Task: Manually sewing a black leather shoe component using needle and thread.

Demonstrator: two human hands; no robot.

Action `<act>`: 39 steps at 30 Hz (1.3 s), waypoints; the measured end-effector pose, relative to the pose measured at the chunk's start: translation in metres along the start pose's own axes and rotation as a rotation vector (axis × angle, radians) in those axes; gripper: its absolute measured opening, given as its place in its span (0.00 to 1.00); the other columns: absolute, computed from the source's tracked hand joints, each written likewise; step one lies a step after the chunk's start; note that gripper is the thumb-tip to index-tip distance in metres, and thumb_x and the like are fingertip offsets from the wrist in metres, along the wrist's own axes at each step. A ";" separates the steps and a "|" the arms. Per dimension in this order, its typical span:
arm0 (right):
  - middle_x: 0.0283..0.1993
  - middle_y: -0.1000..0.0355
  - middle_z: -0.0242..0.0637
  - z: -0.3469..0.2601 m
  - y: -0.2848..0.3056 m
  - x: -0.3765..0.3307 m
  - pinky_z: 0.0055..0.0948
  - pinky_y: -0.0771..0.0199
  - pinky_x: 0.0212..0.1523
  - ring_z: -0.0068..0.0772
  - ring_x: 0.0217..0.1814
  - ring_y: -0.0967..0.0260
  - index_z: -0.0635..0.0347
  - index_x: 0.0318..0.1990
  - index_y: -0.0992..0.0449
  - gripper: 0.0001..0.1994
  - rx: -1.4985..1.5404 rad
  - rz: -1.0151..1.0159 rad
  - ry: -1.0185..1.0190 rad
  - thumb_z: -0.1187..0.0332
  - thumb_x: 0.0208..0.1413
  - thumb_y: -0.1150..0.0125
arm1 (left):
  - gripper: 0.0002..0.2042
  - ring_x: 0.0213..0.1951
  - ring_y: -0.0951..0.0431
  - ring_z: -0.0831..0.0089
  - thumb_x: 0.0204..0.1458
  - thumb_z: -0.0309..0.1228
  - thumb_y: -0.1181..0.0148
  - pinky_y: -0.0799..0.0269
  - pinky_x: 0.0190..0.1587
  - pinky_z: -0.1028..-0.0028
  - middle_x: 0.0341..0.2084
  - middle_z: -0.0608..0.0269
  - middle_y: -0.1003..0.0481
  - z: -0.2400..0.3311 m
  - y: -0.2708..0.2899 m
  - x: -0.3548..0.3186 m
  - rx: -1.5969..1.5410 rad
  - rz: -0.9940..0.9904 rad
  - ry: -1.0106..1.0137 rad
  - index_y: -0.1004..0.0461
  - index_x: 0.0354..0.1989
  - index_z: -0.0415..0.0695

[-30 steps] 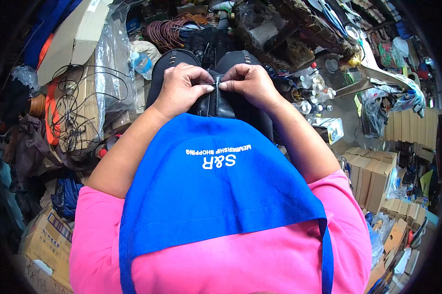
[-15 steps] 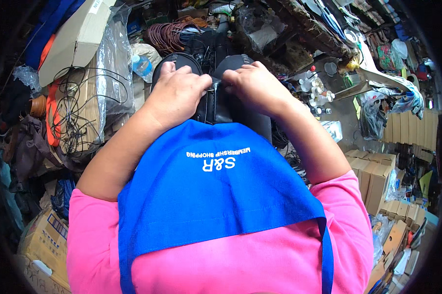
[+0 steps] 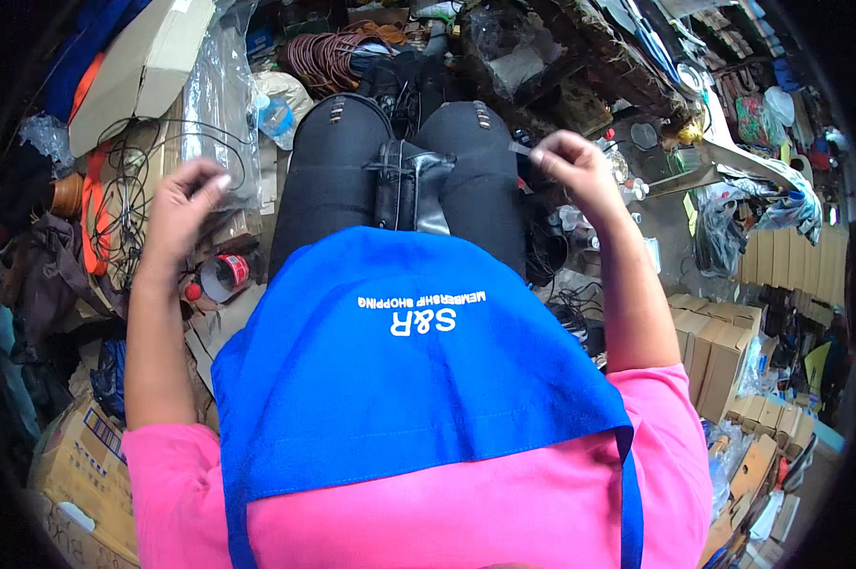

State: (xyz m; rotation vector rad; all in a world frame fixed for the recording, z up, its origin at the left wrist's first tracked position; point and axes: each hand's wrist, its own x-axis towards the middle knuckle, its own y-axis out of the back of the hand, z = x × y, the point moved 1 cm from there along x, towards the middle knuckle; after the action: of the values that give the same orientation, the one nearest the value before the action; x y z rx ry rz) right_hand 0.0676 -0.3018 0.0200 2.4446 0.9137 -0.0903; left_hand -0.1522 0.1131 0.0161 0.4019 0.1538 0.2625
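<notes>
A black, shiny leather-like piece (image 3: 414,185) with a stitched strip down it lies between my black-clad thighs. Neither of my hands touches it. Well to its left, my left hand (image 3: 189,204) is raised with thumb and fingers pinched together. That hand is slightly blurred, and I cannot make out what is in the pinch. On the other side, my right hand (image 3: 577,171) is raised beyond my right thigh. From its closed thumb and forefinger a small thin pale strip (image 3: 521,149) points toward the black piece.
Black cords (image 3: 144,180) tangle over cardboard and clear plastic on the left. A bottle with a red label (image 3: 227,273) lies by my left thigh. Coiled brown cord (image 3: 328,71) sits ahead. Small bottles stand on the right, near stacked cardboard (image 3: 717,351).
Both hands have let go of the black piece and swung apart, the left one outward to the left, the right one outward to the right. The small strip now shows in my right hand.
</notes>
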 end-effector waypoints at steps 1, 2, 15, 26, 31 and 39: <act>0.31 0.29 0.28 -0.002 -0.003 0.001 0.22 0.34 0.40 0.18 0.36 0.34 0.62 0.37 0.26 0.07 0.239 0.074 0.012 0.68 0.54 0.40 | 0.02 0.34 0.24 0.66 0.55 0.26 0.47 0.35 0.48 0.67 0.27 0.61 0.24 -0.003 -0.001 0.004 -0.005 0.003 0.004 0.29 0.31 0.44; 0.32 0.29 0.29 -0.014 -0.015 0.005 0.23 0.33 0.41 0.20 0.37 0.33 0.64 0.37 0.26 0.08 0.476 0.150 0.023 0.68 0.54 0.39 | 0.04 0.33 0.24 0.68 0.57 0.28 0.47 0.34 0.47 0.69 0.29 0.61 0.24 0.002 -0.008 0.014 -0.334 0.041 -0.050 0.29 0.31 0.44; 0.21 0.42 0.19 0.045 0.072 -0.029 0.18 0.41 0.24 0.14 0.21 0.46 0.53 0.38 0.30 0.06 0.986 0.259 0.266 0.63 0.60 0.45 | 0.10 0.15 0.50 0.86 0.61 0.35 0.51 0.51 0.23 0.82 0.16 0.76 0.46 0.001 0.015 0.028 -1.034 0.197 -0.140 0.36 0.27 0.47; 0.31 0.28 0.38 -0.048 -0.052 -0.013 0.29 0.29 0.39 0.36 0.34 0.28 0.57 0.35 0.20 0.08 -0.357 0.051 0.393 0.75 0.45 0.36 | 0.17 0.35 0.31 0.80 0.47 0.29 0.41 0.34 0.41 0.78 0.32 0.71 0.28 0.064 -0.098 0.073 0.031 -0.400 -0.197 0.25 0.49 0.46; 0.31 0.29 0.40 -0.048 -0.067 -0.002 0.33 0.27 0.35 0.41 0.34 0.27 0.57 0.34 0.20 0.07 -0.371 0.127 0.379 0.74 0.44 0.37 | 0.17 0.36 0.28 0.78 0.49 0.29 0.40 0.32 0.42 0.76 0.32 0.64 0.26 0.058 -0.127 0.090 0.153 -0.544 -0.344 0.25 0.49 0.45; 0.30 0.29 0.41 -0.054 -0.067 0.007 0.34 0.27 0.35 0.42 0.34 0.27 0.56 0.33 0.20 0.07 -0.346 0.098 0.393 0.74 0.44 0.37 | 0.15 0.41 0.22 0.70 0.47 0.32 0.38 0.29 0.47 0.72 0.36 0.56 0.21 0.063 -0.130 0.098 0.170 -0.612 -0.286 0.23 0.45 0.43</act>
State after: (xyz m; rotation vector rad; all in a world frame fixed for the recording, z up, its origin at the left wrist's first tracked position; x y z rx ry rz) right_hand 0.0247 -0.2281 0.0344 2.2079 0.8794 0.5557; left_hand -0.0175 0.0025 0.0118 0.5363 0.0126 -0.4130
